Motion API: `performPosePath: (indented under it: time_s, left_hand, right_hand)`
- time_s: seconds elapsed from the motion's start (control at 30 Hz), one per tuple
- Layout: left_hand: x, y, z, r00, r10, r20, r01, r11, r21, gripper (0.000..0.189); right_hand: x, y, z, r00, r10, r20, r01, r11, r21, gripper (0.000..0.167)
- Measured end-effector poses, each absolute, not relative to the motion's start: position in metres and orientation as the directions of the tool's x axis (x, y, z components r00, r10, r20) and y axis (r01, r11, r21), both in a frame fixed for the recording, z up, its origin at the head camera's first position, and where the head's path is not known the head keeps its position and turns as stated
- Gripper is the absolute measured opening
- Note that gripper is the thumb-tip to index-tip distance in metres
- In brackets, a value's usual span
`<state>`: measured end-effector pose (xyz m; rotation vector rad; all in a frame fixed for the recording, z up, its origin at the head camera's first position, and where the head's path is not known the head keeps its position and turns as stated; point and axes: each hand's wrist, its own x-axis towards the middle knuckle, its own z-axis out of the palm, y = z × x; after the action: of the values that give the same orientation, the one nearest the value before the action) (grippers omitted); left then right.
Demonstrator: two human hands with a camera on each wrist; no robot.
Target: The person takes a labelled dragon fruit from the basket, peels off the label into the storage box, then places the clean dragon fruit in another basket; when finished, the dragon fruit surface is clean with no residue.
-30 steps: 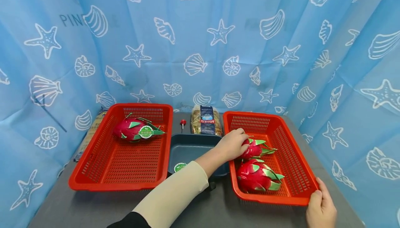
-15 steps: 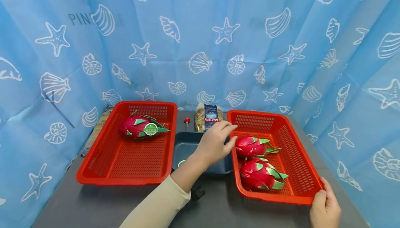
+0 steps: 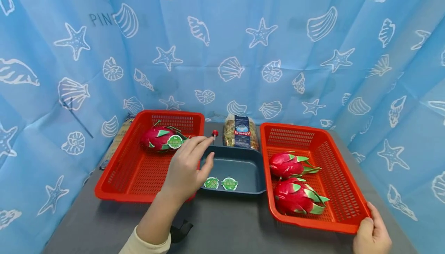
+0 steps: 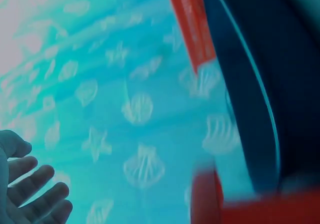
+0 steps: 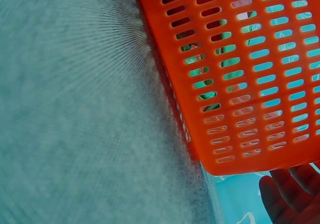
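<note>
My left hand (image 3: 187,169) hovers with nothing in it over the right edge of the left red plastic basket (image 3: 149,198), its fingers loosely bent and thumb apart. In the left wrist view the fingers (image 4: 42,184) are spread. One dragon fruit (image 3: 158,137) with a green round sticker lies inside that basket. My right hand (image 3: 373,232) grips the near right corner of the right red basket (image 3: 333,227); its fingertips show beneath the rim in the right wrist view. Two dragon fruits, an upper one (image 3: 286,165) and a lower one (image 3: 295,198), lie at that basket's left side.
Between the baskets sits a dark blue pan (image 3: 240,169) with two green round stickers in it. Behind stand a pasta bag (image 3: 240,132) and a red lollipop (image 3: 214,133). A black object (image 3: 180,230) lies on the grey table (image 3: 226,223). A shell-patterned curtain surrounds it.
My left hand has let go of the upper dragon fruit in the right basket and swung left across the pan to the left basket. The right hand still holds its corner.
</note>
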<state>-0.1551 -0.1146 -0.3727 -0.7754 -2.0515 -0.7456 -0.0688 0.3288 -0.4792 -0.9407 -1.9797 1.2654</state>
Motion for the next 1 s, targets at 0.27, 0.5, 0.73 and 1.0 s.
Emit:
performPosePath:
  time_s: [0.27, 0.5, 0.73, 1.0]
  left_hand:
    - [-0.131, -0.196, -0.398, -0.473, 0.037, 0.880, 0.581, 0.765, 0.279, 0.039]
    - [-0.108, -0.261, -0.437, -0.505, -0.189, 0.842, 0.372, 0.833, 0.410, 0.034]
    - [-0.093, -0.296, -0.475, -0.610, -0.373, 0.700, 0.125, 0.826, 0.549, 0.036]
    - [-0.096, -0.302, -0.491, -0.611, -0.546, 0.573, 0.045, 0.699, 0.714, 0.040]
  right_hand:
    - [-0.068, 0.331, -0.471, -0.530, 0.841, 0.106, 0.236, 0.267, -0.934, 0.053]
    - [-0.069, 0.332, -0.469, -0.529, 0.841, 0.116, 0.238, 0.278, -0.931, 0.053]
    - [-0.071, 0.328, -0.471, -0.532, 0.835, 0.141, 0.233, 0.305, -0.923, 0.051]
    - [-0.065, 0.320, -0.467, -0.522, 0.832, 0.189, 0.412, 0.440, -0.797, 0.054]
